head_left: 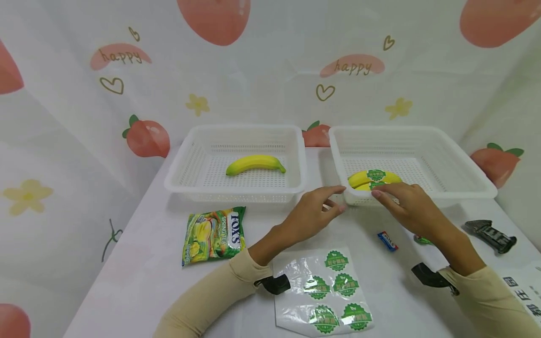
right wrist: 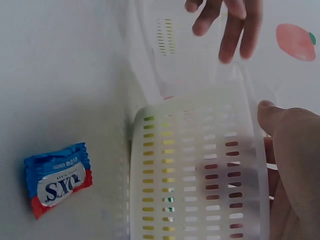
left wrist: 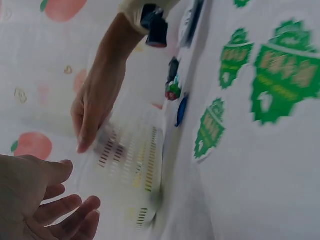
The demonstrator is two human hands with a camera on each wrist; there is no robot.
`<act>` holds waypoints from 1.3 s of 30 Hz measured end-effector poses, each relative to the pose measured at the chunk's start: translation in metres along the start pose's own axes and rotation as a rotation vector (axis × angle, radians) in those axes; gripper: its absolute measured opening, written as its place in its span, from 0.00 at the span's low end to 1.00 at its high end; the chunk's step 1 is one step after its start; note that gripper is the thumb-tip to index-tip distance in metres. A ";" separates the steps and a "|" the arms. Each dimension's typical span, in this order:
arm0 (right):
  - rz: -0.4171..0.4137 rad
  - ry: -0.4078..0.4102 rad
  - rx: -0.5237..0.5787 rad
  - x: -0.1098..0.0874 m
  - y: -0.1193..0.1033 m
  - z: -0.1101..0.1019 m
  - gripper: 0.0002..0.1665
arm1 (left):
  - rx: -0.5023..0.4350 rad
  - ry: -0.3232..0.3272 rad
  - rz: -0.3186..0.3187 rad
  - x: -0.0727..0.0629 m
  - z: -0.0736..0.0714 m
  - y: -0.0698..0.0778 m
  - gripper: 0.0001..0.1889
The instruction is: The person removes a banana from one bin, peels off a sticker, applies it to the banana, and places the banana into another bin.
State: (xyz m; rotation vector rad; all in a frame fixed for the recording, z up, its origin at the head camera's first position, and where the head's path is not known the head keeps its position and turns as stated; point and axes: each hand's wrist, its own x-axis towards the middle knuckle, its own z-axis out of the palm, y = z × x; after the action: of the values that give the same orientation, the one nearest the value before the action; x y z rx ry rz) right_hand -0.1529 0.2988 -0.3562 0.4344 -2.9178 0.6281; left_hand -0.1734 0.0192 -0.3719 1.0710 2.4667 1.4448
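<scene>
Two yellow bananas (head_left: 358, 179) with green stickers lie at the front left of the right white basket (head_left: 460, 191). My right hand (head_left: 407, 206) reaches over that basket's front rim, its fingers behind the wall. Through the slots in the right wrist view, the fingers show higher than the yellow of the bananas. Just outside the basket's front left corner is my left hand (head_left: 310, 213), fingers loosely bent and holding nothing. Another banana (head_left: 256, 164), with no sticker visible, lies in the left white basket (head_left: 236, 195).
A sheet of green stickers (head_left: 323, 293) lies in front of me. Left of it is a green and yellow FOX'S candy bag (head_left: 213, 234). A small blue and red wrapped candy (head_left: 387, 241), a green wrapped item (head_left: 421, 240) and a black object (head_left: 490, 234) lie to the right.
</scene>
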 end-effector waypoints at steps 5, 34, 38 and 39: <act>-0.013 0.048 -0.024 -0.002 -0.002 0.002 0.30 | 0.212 0.024 0.178 -0.031 -0.013 0.006 0.22; -0.010 0.020 0.042 0.002 -0.009 -0.002 0.29 | 0.702 0.396 -0.079 -0.093 -0.115 -0.048 0.20; -0.083 0.066 0.101 0.012 -0.023 -0.004 0.23 | 0.686 0.397 -0.097 -0.093 -0.115 -0.047 0.18; -0.109 0.079 0.114 0.016 -0.028 -0.004 0.21 | 0.682 0.398 -0.100 -0.093 -0.114 -0.047 0.18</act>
State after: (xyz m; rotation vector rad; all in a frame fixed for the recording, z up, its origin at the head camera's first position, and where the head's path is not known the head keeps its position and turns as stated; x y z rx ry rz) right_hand -0.1596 0.2724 -0.3387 0.5635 -2.7714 0.7799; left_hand -0.1746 -0.1356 -0.3709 0.7532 3.3755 0.8512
